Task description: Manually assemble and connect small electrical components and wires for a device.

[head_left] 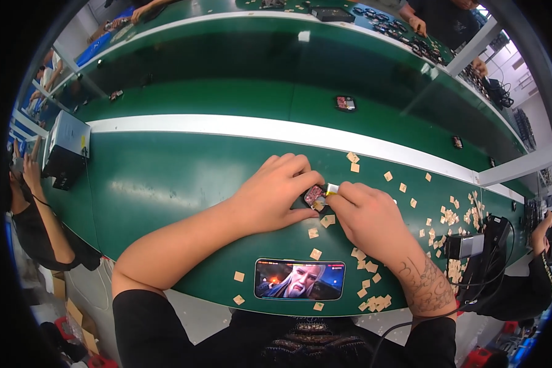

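Observation:
My left hand [281, 189] curls around a small black device [314, 196] whose open face shows a reddish circuit board, holding it against the green bench. On the device's right side my right hand [369, 211] has thumb and fingers pinched together at a small silver piece with a yellow edge [332, 189], which looks like a pouch battery. The piece lies right beside the board; whether it touches the board I cannot tell. The fingertips partly hide both parts. Small tan square pieces [328, 220] lie just below the device.
A phone [299, 279] showing a video lies near the bench's front edge. Tan squares [450, 218] scatter to the right, by a grey-and-black box [466, 246] with a cable. A white rail [227, 126] borders a green belt carrying devices [345, 103]. Other people work on both sides and beyond.

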`<state>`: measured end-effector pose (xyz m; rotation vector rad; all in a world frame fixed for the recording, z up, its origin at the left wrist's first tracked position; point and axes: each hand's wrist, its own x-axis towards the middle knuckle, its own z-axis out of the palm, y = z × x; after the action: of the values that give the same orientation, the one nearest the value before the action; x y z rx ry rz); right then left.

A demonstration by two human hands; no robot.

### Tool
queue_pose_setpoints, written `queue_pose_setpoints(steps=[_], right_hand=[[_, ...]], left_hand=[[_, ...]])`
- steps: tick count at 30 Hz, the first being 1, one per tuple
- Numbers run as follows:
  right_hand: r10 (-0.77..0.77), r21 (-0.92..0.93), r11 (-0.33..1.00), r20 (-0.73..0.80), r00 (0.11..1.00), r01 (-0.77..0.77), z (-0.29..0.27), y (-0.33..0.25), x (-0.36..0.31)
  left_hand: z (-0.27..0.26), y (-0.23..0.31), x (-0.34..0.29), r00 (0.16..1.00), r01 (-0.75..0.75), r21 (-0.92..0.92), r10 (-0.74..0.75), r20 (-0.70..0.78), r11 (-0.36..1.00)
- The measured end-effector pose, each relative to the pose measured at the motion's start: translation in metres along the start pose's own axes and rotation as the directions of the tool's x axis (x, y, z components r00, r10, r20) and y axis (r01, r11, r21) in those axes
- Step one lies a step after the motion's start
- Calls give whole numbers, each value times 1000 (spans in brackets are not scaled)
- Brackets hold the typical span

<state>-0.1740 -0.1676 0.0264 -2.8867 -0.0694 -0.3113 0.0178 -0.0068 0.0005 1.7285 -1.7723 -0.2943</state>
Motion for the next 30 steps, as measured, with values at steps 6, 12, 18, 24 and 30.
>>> queue_pose_setpoints(steps=[6,12,18,24,30], right_hand=[[13,5,1000,12,1000,-13,-7,-3,7],[325,651,718,-2,946,-245,6,10,-1],[302,508,821,4,953,-262,3,25,-5],[240,480,863,-115,964,-158,6,21,15],[375,647,708,-5,927,-283,21,28,-13]], left_hand=[[-2,-2,4,999,-33,31,34,-25,999],[8,3,-6,998,-7,0,7,-58,1000],[8,2,-4,999,-31,3,31,-30,1000],[1,-7,-3,998,-58,-94,58,-2,994],[37,-4,-3,978,-207,-96,203,-48,974]])
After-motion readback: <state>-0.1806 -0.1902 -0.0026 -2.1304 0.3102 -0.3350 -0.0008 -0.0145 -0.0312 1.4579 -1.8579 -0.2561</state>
